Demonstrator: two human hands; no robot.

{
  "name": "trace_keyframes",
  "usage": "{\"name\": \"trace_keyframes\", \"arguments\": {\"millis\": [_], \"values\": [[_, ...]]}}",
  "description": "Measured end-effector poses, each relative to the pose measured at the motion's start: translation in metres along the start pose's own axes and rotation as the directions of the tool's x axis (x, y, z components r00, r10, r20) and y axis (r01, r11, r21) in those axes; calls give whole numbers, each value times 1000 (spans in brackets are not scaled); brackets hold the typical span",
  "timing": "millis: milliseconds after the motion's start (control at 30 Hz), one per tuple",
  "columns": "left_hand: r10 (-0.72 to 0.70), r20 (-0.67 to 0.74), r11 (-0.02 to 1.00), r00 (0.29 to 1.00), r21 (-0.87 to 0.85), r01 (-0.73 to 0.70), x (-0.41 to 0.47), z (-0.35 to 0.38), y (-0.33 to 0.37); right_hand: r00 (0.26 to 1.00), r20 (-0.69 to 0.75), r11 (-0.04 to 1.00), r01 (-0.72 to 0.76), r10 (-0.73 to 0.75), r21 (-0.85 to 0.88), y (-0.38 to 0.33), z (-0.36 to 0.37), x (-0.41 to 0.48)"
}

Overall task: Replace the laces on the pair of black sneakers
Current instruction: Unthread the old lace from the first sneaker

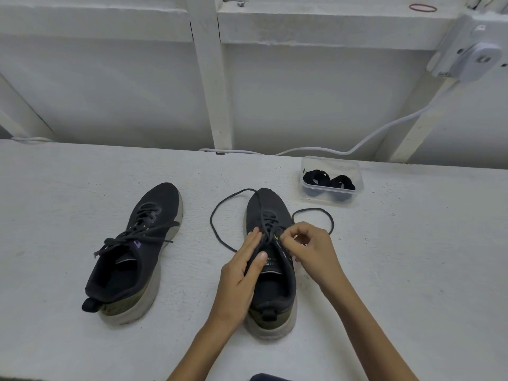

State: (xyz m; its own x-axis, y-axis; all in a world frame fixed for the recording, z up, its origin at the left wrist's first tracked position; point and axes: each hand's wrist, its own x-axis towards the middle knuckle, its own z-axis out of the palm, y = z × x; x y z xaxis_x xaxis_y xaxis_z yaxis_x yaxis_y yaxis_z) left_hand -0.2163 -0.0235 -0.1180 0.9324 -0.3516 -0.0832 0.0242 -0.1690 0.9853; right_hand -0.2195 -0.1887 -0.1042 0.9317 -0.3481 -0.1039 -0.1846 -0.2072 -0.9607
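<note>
Beyond the right hand, a clear tub holds two coiled black laces. Between both hands the sneaker points toe away; left hand steadies its side, right fingers pinch its lace. Second sneaker lies left of the left hand, white cable beyond

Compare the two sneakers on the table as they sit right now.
The left sneaker lies untouched and angled, its lace ends lying loose across the upper. The right sneaker points straight away, with both hands on it: left hand steadying the side, right hand pinching lace at an eyelet, long loops trailing onto the table. Both are black with pale soles.
</note>
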Motion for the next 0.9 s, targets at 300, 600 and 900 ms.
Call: {"name": "trace_keyframes", "arguments": {"millis": [300,600,900], "values": [[-1,-19,1000,1000,-10,0,0,2,-1,988,97,991,-122,116,60,-9,-11,1],[9,-25,1000,1000,-6,-10,-1,1,-2,986,-122,957,-76,115,280,-11,-23,8],[9,-35,1000,999,-19,-10,-1,2,-2,992,-56,971,-102,117,218,-6,-18,4]]}}
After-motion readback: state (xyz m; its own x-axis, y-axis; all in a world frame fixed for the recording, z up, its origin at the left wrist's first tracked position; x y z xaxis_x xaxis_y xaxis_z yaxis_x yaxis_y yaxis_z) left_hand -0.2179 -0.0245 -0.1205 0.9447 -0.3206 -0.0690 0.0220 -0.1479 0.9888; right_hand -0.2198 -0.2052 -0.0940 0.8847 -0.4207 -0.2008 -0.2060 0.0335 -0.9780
